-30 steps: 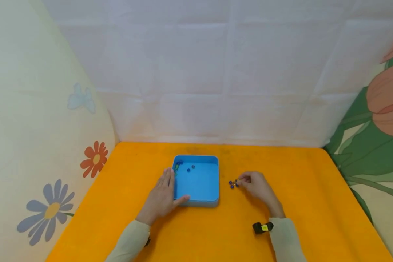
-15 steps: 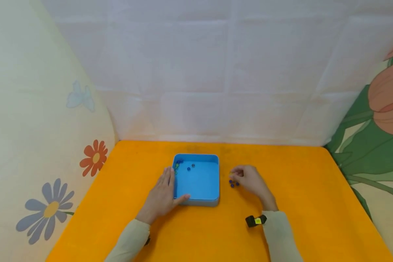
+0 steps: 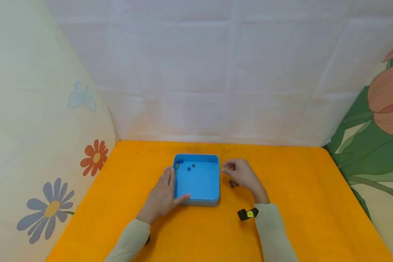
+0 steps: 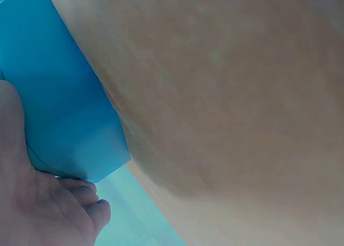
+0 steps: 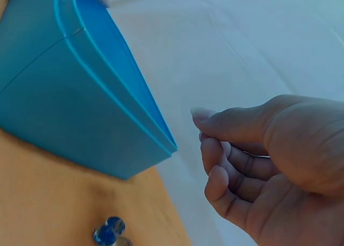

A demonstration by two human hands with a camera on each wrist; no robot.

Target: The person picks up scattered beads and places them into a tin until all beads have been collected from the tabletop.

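Observation:
A square blue box [image 3: 196, 182] stands on the orange table, with several small glass marbles [image 3: 189, 169] inside, most by its far left corner. My left hand [image 3: 160, 196] rests on the box, straight fingers along its left wall and thumb on the front rim. Just beyond the box's right wall, my right hand [image 3: 242, 174] is raised, thumb and index fingertips pinched together. What they pinch is small and almost wholly hidden, seemingly a marble. Below that hand, a little cluster of blue marbles [image 5: 106, 232] lies on the table.
The orange tabletop [image 3: 196, 233] extends around the box. A white cloth [image 3: 170, 72] hangs behind its far edge. Flower-patterned cloths flank it, one on the left [image 3: 29, 145] and one on the right [image 3: 386, 156].
My right hand has lifted from the marble cluster and moved left and away from me, up to the box's right wall, still pinching. The left hand and the box have stayed put.

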